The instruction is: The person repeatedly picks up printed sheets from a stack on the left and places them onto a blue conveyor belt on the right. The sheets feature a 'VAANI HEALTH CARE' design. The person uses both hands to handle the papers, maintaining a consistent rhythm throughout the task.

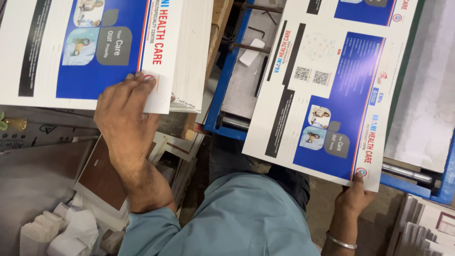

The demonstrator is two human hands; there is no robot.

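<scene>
Left hand reaching up, fingers flat on corner of sheet stack. Right hand raised, grip pinching lower corner of printed sheet over blue machine.

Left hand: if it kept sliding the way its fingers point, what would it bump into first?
The left hand points up the picture, fingertips already on the corner of the printed sheet topping the paper stack. Going on, it would probably just slide further over that sheet.
</scene>
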